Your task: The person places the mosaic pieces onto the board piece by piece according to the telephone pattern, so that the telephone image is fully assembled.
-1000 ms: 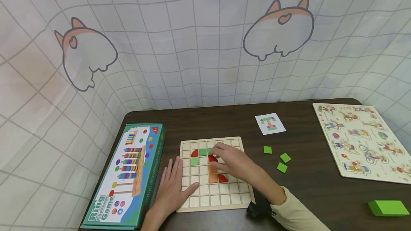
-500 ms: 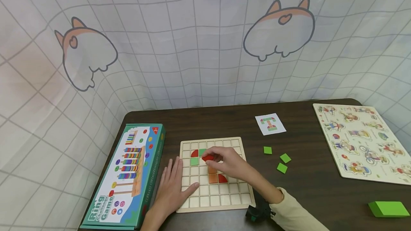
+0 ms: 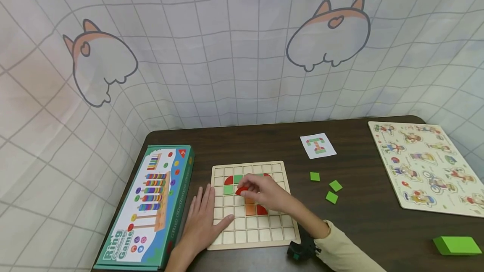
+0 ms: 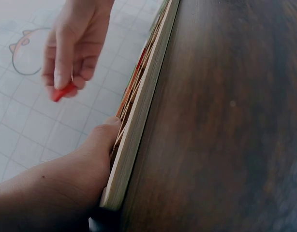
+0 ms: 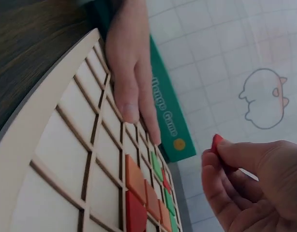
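A wooden grid board [image 3: 261, 234] lies on the table. My left hand [image 3: 202, 219] rests along its left edge, fingers straight and thumb over the near-left squares. Above the board, my right hand [image 3: 270, 192] pinches a red quarter-circle tile [image 3: 240, 190] between thumb and fingers; the right wrist view shows this tile [image 5: 216, 144] raised off the grid. Set in the board are a red quarter-circle [image 3: 229, 180], a green square [image 3: 228, 189], another green square [image 3: 238, 179], orange squares [image 3: 250, 210] and a lower red quarter-circle [image 3: 261, 210]. My right hand hides part of the pattern.
Three loose green squares [image 3: 314, 176] lie right of the board, below a white pattern card [image 3: 329, 151]. A ring game box [image 3: 151, 205] stands left, close to my left hand. Farther right are a picture puzzle board [image 3: 423, 158] and a green block [image 3: 457, 245].
My right hand has lifted the red quarter-circle from above the orange squares and carried it left. Another red piece at the upper right now shows past the hand. My left hand stays put.
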The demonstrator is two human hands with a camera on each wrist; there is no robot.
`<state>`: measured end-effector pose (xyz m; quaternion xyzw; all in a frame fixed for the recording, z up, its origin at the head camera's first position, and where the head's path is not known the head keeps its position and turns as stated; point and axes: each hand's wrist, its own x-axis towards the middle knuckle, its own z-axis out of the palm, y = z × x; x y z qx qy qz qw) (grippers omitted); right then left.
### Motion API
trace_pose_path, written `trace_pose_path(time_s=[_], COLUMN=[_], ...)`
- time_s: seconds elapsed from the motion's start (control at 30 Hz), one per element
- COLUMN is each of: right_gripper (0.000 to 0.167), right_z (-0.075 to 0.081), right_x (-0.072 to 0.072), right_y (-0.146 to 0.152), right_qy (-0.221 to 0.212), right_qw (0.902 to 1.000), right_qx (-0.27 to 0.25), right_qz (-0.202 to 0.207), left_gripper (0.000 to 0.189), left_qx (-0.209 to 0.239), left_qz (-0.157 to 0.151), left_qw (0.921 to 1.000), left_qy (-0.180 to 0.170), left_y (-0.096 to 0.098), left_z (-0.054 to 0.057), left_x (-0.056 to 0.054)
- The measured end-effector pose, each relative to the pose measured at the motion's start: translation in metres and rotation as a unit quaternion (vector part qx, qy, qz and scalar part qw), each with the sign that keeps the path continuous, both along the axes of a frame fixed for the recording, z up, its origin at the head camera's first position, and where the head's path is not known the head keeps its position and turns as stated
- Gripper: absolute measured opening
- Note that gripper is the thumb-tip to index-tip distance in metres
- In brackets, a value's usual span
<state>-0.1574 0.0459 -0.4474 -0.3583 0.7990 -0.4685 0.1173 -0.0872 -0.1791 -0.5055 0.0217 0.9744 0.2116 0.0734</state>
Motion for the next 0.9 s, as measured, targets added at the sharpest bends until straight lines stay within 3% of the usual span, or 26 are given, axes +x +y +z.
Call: trace_pose_path(time_s=[0.17,0.37,0.5,0.73,0.9], right_gripper=[0.007,0.010,0.011,0.010,0.011], right_z=[-0.009,-0.014,-0.015,-0.015,-0.016], right_x=[0.001,0.003,0.005,0.010,0.013], right_y=[-0.005,-0.012,-0.015,-0.016,-0.017], right_qy=[0.015,0.061,0.065,0.087,0.132], right_qw=[0.9985,0.9914,0.9876,0.9833,0.9752], right_qx=[0.047,0.102,0.126,0.149,0.171], right_qz=[0.026,0.055,0.067,0.058,0.048], left_gripper=[0.106,0.105,0.105,0.105,0.106], left_qx=[0.000,-0.002,0.000,-0.005,-0.007], left_qz=[-0.003,0.000,-0.004,-0.006,-0.005], left_qw=[1.0000,1.0000,0.9999,0.9999,0.9999], left_qy=[0.007,0.008,0.010,0.013,0.010], left_y=[0.000,0.000,0.000,-0.001,0.000], left_z=[-0.001,-0.001,0.000,0.000,0.001], left_x=[0.000,0.000,0.001,0.000,0.001])
